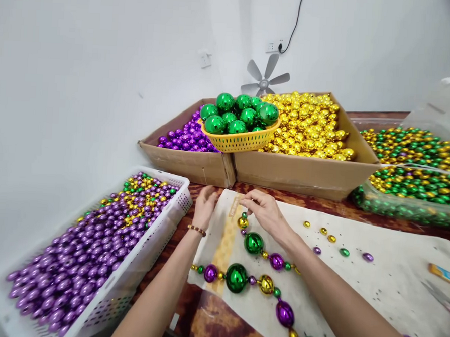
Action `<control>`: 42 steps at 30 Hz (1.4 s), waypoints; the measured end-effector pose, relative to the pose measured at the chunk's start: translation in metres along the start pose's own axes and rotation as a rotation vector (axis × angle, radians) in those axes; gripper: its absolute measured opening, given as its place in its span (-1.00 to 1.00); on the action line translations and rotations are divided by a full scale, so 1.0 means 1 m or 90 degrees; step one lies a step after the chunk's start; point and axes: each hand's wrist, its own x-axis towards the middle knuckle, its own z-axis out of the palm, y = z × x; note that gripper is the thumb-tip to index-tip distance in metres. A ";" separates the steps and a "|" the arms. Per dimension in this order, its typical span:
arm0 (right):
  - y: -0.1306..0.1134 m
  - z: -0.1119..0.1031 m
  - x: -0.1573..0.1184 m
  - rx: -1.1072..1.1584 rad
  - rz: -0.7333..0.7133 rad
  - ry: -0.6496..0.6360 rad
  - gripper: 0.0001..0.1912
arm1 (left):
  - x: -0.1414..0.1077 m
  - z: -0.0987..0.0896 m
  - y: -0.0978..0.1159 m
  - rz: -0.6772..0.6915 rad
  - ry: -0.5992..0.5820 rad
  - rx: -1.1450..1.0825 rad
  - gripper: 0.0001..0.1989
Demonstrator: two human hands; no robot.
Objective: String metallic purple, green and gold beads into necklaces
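Observation:
My right hand is closed in a pinch at the upper end of a bead string. From the fingertips hang small green, gold and purple beads, then a large green ball. To its left, my left hand, with a beaded bracelet at the wrist, is raised by the cloth's left edge; its fingers are blurred, and whatever they hold cannot be made out. A further stretch of beads in purple, green and gold curves across the white cloth below both hands.
Left stands a white basket of mostly purple beads. Behind are cardboard boxes of purple and gold beads, with a yellow basket of green balls on top. Loose beads, scissors and a mixed-bead container are at right.

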 end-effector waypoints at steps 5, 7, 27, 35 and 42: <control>-0.002 -0.008 0.001 0.023 0.022 -0.010 -0.82 | 0.058 -0.005 -0.016 0.005 0.109 0.031 -0.76; -0.001 -0.012 0.002 0.027 0.032 -0.013 -0.83 | 0.060 -0.001 -0.014 0.010 0.092 0.043 -0.84; -0.026 0.009 0.009 0.212 0.080 -0.194 -0.84 | -0.085 -0.002 0.032 -0.121 -0.242 -0.113 -0.86; -0.002 0.035 0.013 0.212 0.164 -0.141 -0.89 | -0.075 -0.023 0.021 -0.199 -0.309 -0.108 -0.85; 0.017 0.056 0.015 0.153 0.188 -0.124 -0.88 | -0.070 -0.034 0.023 -0.224 -0.290 -0.037 -0.84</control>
